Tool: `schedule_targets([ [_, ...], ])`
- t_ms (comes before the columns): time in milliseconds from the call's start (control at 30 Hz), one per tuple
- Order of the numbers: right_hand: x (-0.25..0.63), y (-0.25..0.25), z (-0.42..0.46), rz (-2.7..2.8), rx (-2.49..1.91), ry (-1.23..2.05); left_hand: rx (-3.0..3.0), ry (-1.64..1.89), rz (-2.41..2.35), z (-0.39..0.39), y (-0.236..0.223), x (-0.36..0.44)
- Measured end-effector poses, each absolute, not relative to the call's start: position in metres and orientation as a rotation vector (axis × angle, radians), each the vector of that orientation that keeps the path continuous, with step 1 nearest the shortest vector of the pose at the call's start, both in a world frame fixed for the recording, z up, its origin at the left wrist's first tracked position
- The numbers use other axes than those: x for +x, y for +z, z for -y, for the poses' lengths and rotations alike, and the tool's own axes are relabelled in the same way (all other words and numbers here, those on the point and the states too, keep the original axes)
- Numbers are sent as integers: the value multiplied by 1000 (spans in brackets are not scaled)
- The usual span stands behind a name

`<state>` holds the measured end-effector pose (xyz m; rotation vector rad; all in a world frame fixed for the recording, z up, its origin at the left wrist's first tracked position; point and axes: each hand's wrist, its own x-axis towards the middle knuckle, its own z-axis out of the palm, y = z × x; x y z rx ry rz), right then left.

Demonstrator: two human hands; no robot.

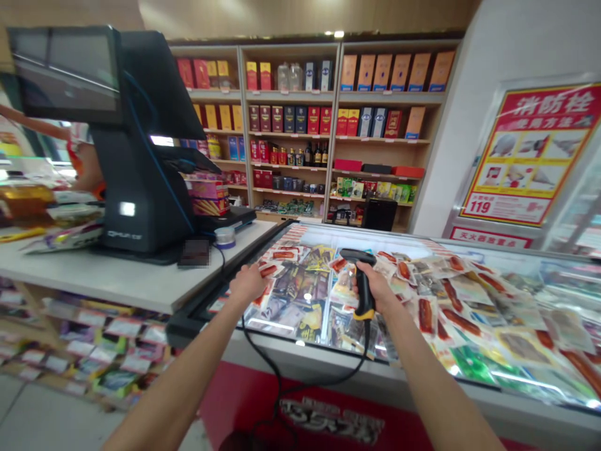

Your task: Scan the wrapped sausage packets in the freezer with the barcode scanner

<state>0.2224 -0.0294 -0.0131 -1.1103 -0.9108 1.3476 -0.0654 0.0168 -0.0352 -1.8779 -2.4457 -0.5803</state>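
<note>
My right hand (375,289) is wrapped round the grip of a black and yellow barcode scanner (363,282), held over the glass-topped freezer (323,341). The scanner's cable (328,383) hangs down the freezer's front and loops to the left. My left hand (247,283) is closed on a small sealed pack of sausage (268,271) above the freezer's left edge. Around both hands, many similar sausage packs (426,314) lie scattered across the glass. Other bagged goods (300,282) show beneath and among them.
A black checkout terminal (141,188) stands on the white counter (141,282) to the left, with snack packs around it. Shelves (291,97) of boxes and bottles line the back wall. A red poster (530,156) hangs at right. Part of another person (87,160) shows behind the terminal.
</note>
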Motion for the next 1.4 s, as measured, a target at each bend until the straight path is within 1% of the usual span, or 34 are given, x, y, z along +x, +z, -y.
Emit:
schedule_targets([
  [33,219,-13,30,922,-1105,1348,-1905,-503,2443,-13,-38,-69],
  [100,213,-14,31,943,-1101,1355,-1996,-465,2404,-11,-45,-68],
  [233,211,-17,35,985,-1117,1372,-2150,-559,2299,-16,-51,-50],
  [433,218,-20,36,994,-1098,1368,-2331,-715,2096,-26,-40,-23],
  [600,219,-21,39,1022,-1104,1382,-2362,-786,1986,-38,-34,-7],
  [1100,213,-10,48,1088,-1074,1446,-2352,-812,1907,-63,-14,18],
  [1267,228,-3,45,1024,-1094,1342,-2380,-854,1903,-65,-11,28],
  [1400,250,0,41,954,-1089,1292,-2391,-929,1941,-66,-15,53],
])
